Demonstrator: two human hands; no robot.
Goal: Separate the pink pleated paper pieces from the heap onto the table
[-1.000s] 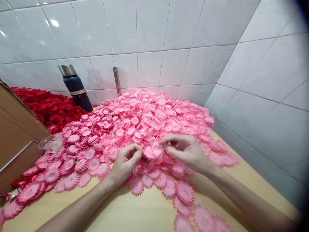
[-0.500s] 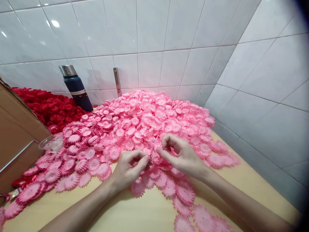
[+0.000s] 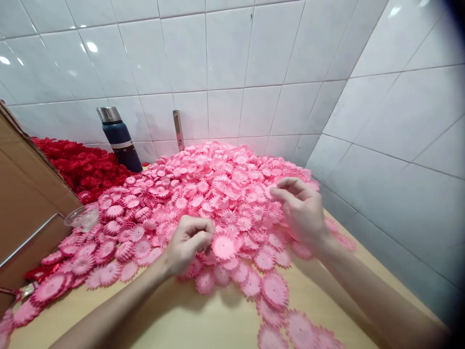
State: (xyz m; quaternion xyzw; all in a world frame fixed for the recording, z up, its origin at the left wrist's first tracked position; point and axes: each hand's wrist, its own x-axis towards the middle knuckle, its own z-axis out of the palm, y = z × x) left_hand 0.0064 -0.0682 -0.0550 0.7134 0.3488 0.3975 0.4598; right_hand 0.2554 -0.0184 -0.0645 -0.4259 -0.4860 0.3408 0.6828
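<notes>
A big heap of pink pleated rosettes (image 3: 225, 184) covers the wooden table (image 3: 203, 320). My left hand (image 3: 187, 242) is closed in a pinch at the front of the heap, holding one pink rosette (image 3: 223, 246) by its edge. My right hand (image 3: 301, 208) hovers above the right side of the heap with its fingers curled, thumb and forefinger close together; nothing can be made out between them.
A pile of red rosettes (image 3: 83, 167) lies at the back left. A dark blue flask (image 3: 119, 140) with a steel cap stands against the tiled wall. A cardboard box (image 3: 25, 198) and a clear plastic cup (image 3: 82, 217) are at the left. Loose rosettes trail toward the front edge.
My right hand has let go and moved up and to the right, away from the left hand. My left hand now holds a rosette alone. The view has shifted slightly.
</notes>
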